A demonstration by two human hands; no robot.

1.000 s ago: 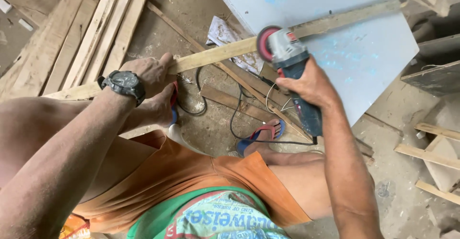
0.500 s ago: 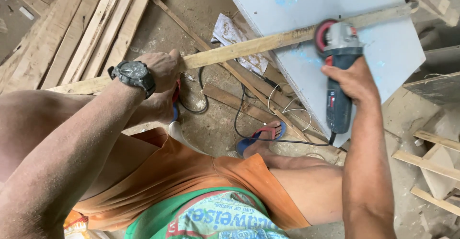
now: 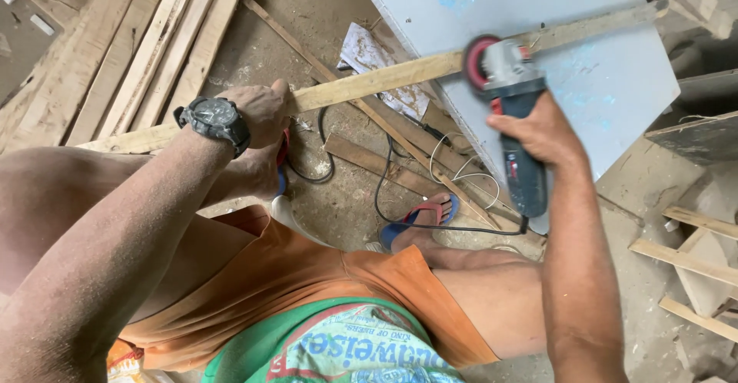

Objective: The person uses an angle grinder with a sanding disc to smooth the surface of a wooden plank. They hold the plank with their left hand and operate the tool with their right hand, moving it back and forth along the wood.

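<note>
The angle grinder (image 3: 511, 99), right of centre in the upper frame, is gripped firmly by the right hand (image 3: 538, 131); its red disc has been shifted leftward along the wooden strip (image 3: 400, 76) since half a second ago. The strip's left part is clamped by the left hand (image 3: 257, 110), unmoved. The pale blue board (image 3: 538, 6) lies beneath.

Mid-left: chunky black wristwatch (image 3: 214, 121) on my bare arm. Bottom centre: orange cloth shorts (image 3: 307, 283), green-trimmed printed shirt (image 3: 350, 348).
</note>
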